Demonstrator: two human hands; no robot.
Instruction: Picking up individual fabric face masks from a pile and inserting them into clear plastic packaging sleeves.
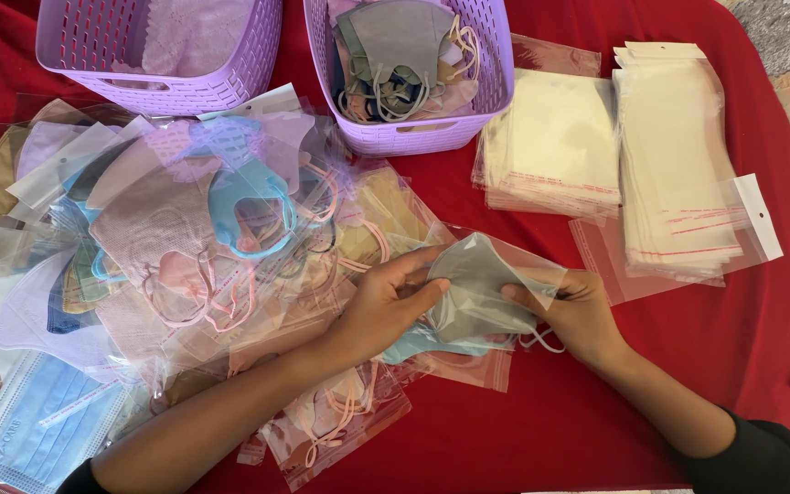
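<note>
Nearest the camera, both forearms reach in over the red-covered tabletop (550,430). Left hand (386,306) has thumb on top and fingers curled under the near-left edge of a grey face mask (477,293), its grip pinching mask and film together; right hand (578,316) pinches the opposite end, fingers tucked beneath, an ear loop trailing out below toward the cloth. The mask sits partly inside a clear plastic sleeve (528,265), held just above the tabletop between the two hands — the two-sided hold looks meant to keep the thin film taut and the sleeve's mouth open around the mask. Under the hands lie a light blue mask (413,346) and bagged pink ones. To the left, a loose heap of bagged masks (185,238) in pink, blue, tan and white, overlapping without order, within easy reach of the left hand. A blue pleated mask pack (38,430) lies at the near-left corner. Right of the hands, well apart, two neat stacks of empty clear sleeves (669,155), adhesive strips aligned. Farthest back, two lilac slotted baskets: the right basket (496,82) holds unbagged grey and beige masks with loops tangled; the left basket (75,55) shows pale pink material.
</note>
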